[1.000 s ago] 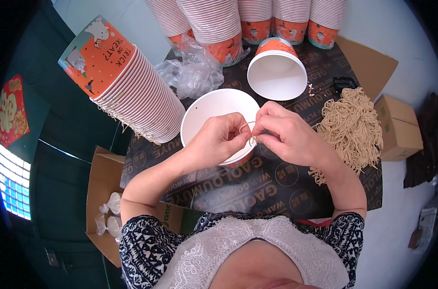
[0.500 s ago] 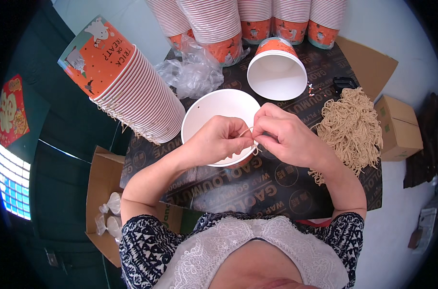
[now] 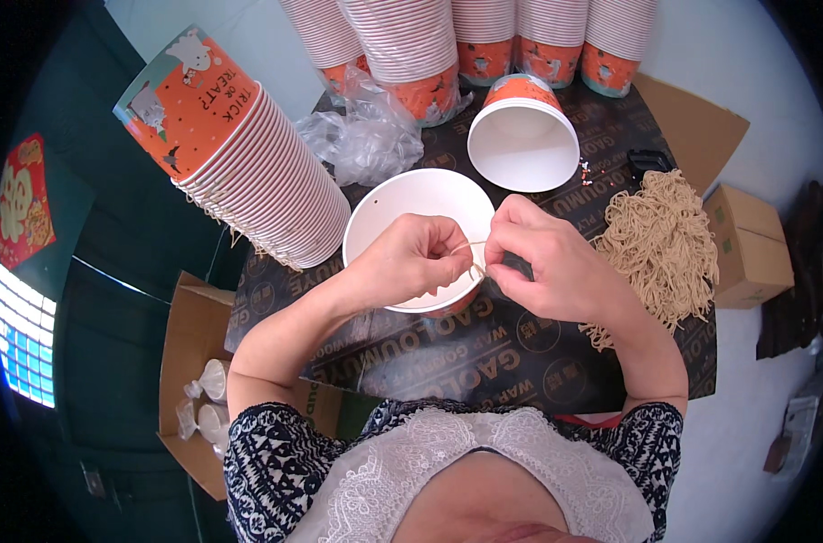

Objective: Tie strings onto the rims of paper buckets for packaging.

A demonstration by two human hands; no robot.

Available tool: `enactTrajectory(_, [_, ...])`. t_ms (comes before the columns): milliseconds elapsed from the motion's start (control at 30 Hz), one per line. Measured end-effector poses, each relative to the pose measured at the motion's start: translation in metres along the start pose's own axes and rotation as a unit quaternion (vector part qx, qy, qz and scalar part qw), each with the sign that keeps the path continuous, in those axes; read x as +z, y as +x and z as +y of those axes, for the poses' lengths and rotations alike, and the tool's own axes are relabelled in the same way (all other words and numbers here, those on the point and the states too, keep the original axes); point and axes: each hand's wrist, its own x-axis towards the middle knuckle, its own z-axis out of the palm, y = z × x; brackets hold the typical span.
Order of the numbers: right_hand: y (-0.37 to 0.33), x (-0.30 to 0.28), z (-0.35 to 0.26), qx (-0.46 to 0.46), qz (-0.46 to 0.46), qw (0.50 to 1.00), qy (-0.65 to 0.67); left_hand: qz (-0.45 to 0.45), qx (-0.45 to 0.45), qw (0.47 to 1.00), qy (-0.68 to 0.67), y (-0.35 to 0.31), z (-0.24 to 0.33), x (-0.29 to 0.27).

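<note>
Over the near right rim of a white-lined paper bucket (image 3: 384, 213), my two hands pinch a thin beige cord (image 3: 477, 242). My left hand (image 3: 416, 258) is closed on the cord above the bucket's opening. Just right of the rim, my right hand (image 3: 542, 258) grips the other part of it, and a short length stretches between the fingertips. A small bit of cord hangs at the rim below them; whether it is knotted, I cannot tell. The bucket stands upright with a small dark hole in its far left wall.
A tall leaning stack of orange-printed buckets (image 3: 257, 172) is at the left. Behind are more stacks (image 3: 402, 54), crumpled clear plastic (image 3: 366, 136) and a bucket on its side (image 3: 523, 140). Beige cords (image 3: 660, 249) lie heaped at the right, near a black object (image 3: 649, 161) and cardboard boxes (image 3: 749, 244).
My right hand has shifted slightly right, away from the left, so more of the cord shows between the fingers. The left hand stays nearly in place.
</note>
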Motion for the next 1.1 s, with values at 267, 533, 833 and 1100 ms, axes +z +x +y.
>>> enactTrajectory(267, [0.001,0.008,0.001,0.003,0.000,1.000,-0.013,-0.023,0.002,0.999,-0.033,0.000,-0.003,-0.001])
enactTrajectory(533, [0.001,0.010,0.000,0.008,0.001,1.000,-0.024,-0.044,-0.008,0.998,-0.051,0.000,0.000,-0.001])
enactTrajectory(833, [0.001,0.009,0.000,0.008,-0.002,1.000,-0.023,-0.053,-0.001,0.998,-0.033,0.002,-0.004,-0.002])
enactTrajectory(1100, [0.001,0.010,0.001,-0.007,-0.002,1.000,-0.013,0.008,0.118,0.993,0.019,0.003,-0.018,0.007])
